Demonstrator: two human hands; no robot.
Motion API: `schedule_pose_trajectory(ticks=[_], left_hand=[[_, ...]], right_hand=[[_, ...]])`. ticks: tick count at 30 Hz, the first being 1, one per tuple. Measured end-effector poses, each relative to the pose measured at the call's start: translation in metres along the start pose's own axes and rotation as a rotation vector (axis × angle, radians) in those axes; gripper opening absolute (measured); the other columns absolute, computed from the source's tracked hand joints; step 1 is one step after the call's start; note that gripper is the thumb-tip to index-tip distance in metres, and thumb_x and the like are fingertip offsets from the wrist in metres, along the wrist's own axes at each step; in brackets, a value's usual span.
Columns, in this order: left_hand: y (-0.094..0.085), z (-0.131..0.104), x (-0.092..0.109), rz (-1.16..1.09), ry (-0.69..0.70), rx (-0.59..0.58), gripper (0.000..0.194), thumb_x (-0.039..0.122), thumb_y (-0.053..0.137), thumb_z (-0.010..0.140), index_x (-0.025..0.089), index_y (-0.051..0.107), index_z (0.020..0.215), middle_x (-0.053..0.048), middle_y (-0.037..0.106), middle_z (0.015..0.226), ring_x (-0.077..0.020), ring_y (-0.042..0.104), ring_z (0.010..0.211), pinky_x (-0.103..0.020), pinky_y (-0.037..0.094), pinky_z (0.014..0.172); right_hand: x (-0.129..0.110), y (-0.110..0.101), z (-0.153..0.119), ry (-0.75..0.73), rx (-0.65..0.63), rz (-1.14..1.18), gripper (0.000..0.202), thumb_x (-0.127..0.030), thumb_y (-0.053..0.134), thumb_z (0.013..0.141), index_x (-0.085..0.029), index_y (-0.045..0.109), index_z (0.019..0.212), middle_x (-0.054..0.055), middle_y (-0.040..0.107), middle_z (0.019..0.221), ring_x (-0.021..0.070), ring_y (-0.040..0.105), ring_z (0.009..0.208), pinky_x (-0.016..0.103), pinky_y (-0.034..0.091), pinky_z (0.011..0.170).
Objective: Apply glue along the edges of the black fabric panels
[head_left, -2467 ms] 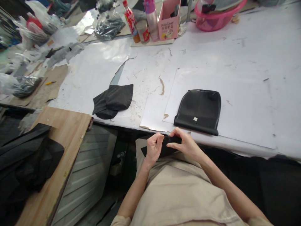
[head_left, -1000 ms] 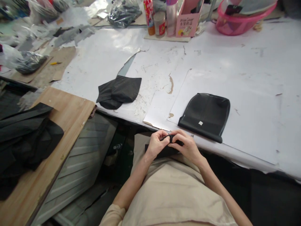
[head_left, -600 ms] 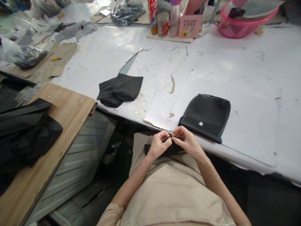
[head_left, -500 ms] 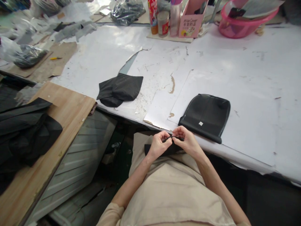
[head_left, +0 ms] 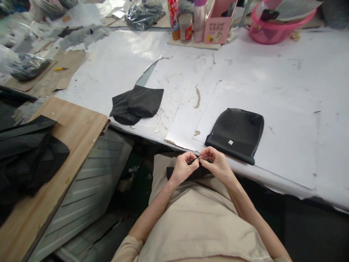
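My left hand (head_left: pixel 185 167) and my right hand (head_left: pixel 215 163) meet over my lap at the table's front edge. Both pinch the upper edge of a black fabric piece (head_left: pixel 201 172), fingertips almost touching. The rest of that piece hangs below the hands onto my lap, partly hidden by them. Just beyond my right hand lies a flat black panel (head_left: pixel 240 125) with a rolled front edge and a small white square (head_left: pixel 230 142) on it. Farther left on the table, several black fabric pieces (head_left: pixel 145 102) overlap.
On the left, a wooden board (head_left: pixel 79 116) bears a heap of black fabric (head_left: pixel 29 153). Along the back of the white-covered table (head_left: pixel 286 109) stand a red spray can (head_left: pixel 173 20), a glass (head_left: pixel 185 28), a pink box (head_left: pixel 218 31) and a pink basin (head_left: pixel 272 32). A yellow cutter (head_left: pixel 60 68) lies far left.
The view has shifted slightly, so the table and its things appear a little farther left. Both hands keep their pinch on the black fabric, nearly unmoved.
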State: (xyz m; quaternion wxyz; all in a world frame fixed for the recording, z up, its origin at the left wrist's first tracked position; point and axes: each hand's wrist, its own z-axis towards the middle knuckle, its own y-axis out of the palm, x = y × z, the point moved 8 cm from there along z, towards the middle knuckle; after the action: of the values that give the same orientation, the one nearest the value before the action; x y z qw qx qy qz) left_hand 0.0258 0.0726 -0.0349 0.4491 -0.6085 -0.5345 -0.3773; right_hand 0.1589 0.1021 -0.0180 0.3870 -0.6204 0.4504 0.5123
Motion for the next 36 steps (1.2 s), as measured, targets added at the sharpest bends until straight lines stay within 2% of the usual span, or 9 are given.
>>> schedule_pose_trajectory(ticks=[7,11,15,17,20,26,31,36], left_hand=[[0.000,-0.001,0.008,0.027,0.033,-0.009,0.012,0.023,0.058,0.078,0.016,0.055,0.069,0.002,0.052,0.065,-0.0091,0.044,0.059,-0.021,0.035,0.056],[-0.001,-0.001,0.004,-0.053,-0.005,-0.035,0.015,0.027,0.058,0.080,0.016,0.055,0.070,0.003,0.050,0.064,-0.0084,0.042,0.058,-0.020,0.033,0.054],[0.000,0.000,-0.002,-0.090,-0.003,-0.033,0.015,0.027,0.059,0.080,0.016,0.056,0.071,0.003,0.050,0.065,-0.0082,0.041,0.058,-0.020,0.032,0.054],[-0.001,0.000,-0.003,-0.098,0.006,-0.026,0.015,0.027,0.059,0.080,0.016,0.056,0.070,0.004,0.050,0.064,-0.0081,0.040,0.058,-0.020,0.031,0.054],[0.001,0.001,-0.004,-0.130,0.003,-0.044,0.016,0.027,0.059,0.080,0.016,0.056,0.070,0.004,0.050,0.064,-0.0082,0.040,0.058,-0.021,0.031,0.054],[0.002,0.001,-0.002,-0.213,-0.015,-0.062,0.018,0.030,0.061,0.080,0.016,0.055,0.069,0.004,0.049,0.065,-0.0082,0.039,0.059,-0.021,0.032,0.056],[0.003,0.000,-0.003,-0.242,-0.070,-0.078,0.027,0.037,0.060,0.083,0.016,0.053,0.066,0.004,0.045,0.061,-0.0076,0.035,0.056,-0.021,0.029,0.053],[0.003,-0.002,-0.001,-0.233,-0.031,-0.155,0.024,0.035,0.072,0.079,0.014,0.061,0.077,0.001,0.057,0.071,-0.0091,0.048,0.065,-0.021,0.037,0.061]], right_hand=[[0.001,-0.001,-0.003,-0.011,0.005,-0.012,0.009,-0.022,0.068,0.077,-0.019,0.062,0.083,0.000,0.065,0.079,0.0147,0.063,0.074,0.027,0.051,0.070],[0.000,-0.001,-0.006,-0.017,-0.138,-0.043,0.013,-0.032,0.060,0.090,-0.020,0.065,0.092,0.001,0.066,0.084,0.0151,0.062,0.077,0.028,0.050,0.072],[-0.005,-0.002,-0.011,-0.081,-0.241,-0.127,0.018,-0.032,0.074,0.084,-0.021,0.065,0.095,0.003,0.068,0.097,0.0196,0.063,0.093,0.032,0.048,0.085],[-0.009,-0.002,-0.012,-0.125,-0.241,-0.181,0.014,-0.028,0.074,0.083,-0.021,0.064,0.090,0.003,0.067,0.097,0.0203,0.062,0.096,0.032,0.046,0.088],[-0.012,-0.001,-0.013,-0.154,-0.213,-0.201,0.009,-0.024,0.067,0.089,-0.021,0.061,0.082,0.002,0.067,0.093,0.0193,0.061,0.094,0.031,0.045,0.086],[-0.004,-0.001,-0.011,-0.083,-0.120,-0.153,0.013,-0.026,0.061,0.092,-0.021,0.058,0.080,0.003,0.066,0.090,0.0181,0.061,0.087,0.030,0.046,0.079],[0.005,-0.001,-0.011,-0.033,-0.093,-0.094,0.013,-0.030,0.062,0.091,-0.021,0.059,0.082,0.003,0.067,0.087,0.0174,0.061,0.083,0.029,0.047,0.076],[0.007,-0.001,-0.011,-0.037,-0.072,-0.077,0.015,-0.032,0.061,0.091,-0.021,0.058,0.082,0.003,0.067,0.088,0.0178,0.061,0.085,0.030,0.048,0.077]])
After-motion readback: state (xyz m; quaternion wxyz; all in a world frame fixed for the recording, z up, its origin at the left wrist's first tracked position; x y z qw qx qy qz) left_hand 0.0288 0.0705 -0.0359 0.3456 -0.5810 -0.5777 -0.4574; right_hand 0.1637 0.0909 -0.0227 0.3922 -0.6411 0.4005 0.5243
